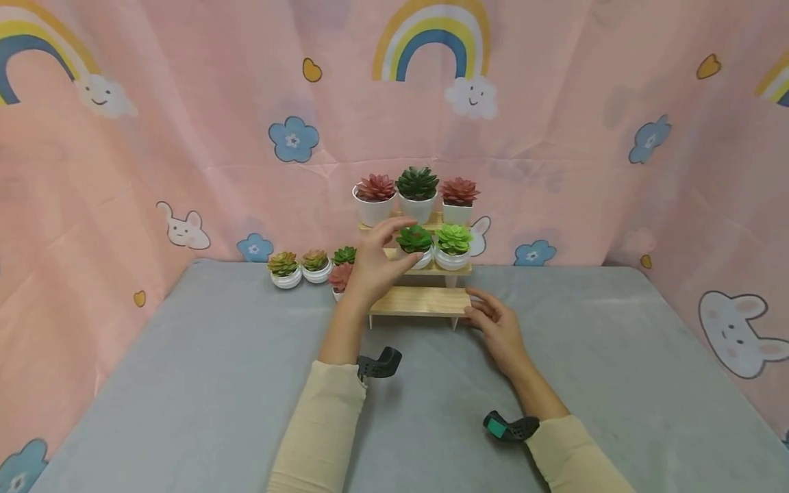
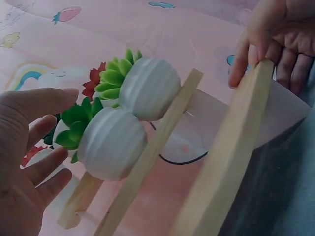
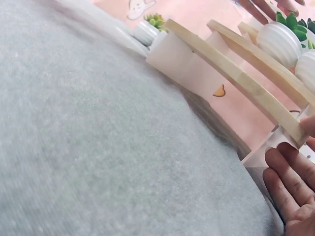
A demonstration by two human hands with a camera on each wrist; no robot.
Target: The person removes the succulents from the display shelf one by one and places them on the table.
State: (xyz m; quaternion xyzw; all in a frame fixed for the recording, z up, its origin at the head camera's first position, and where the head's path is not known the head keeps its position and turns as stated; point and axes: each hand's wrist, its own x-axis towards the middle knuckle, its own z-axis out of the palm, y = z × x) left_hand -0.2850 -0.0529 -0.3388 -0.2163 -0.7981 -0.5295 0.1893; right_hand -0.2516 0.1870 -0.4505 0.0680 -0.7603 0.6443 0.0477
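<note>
Head cam: grey tabletop [image 1: 216, 383], pink cartoon drape [image 1: 542, 137] w/ rainbows [image 1: 431, 24] behind. Green succulent [image 1: 414, 237] is on mid tier [image 1: 431, 272] of wooden stand [image 1: 413, 313], L hand [image 1: 373, 263] just beside it, grip wide; R hand [image 1: 499, 332] holds btm tier [image 1: 425, 299] by its R end. 4 more potted plants [image 1: 284, 266] L of stand.

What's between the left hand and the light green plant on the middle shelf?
A darker green plant in a white pot stands between them; the head and left wrist views both show it.
</note>
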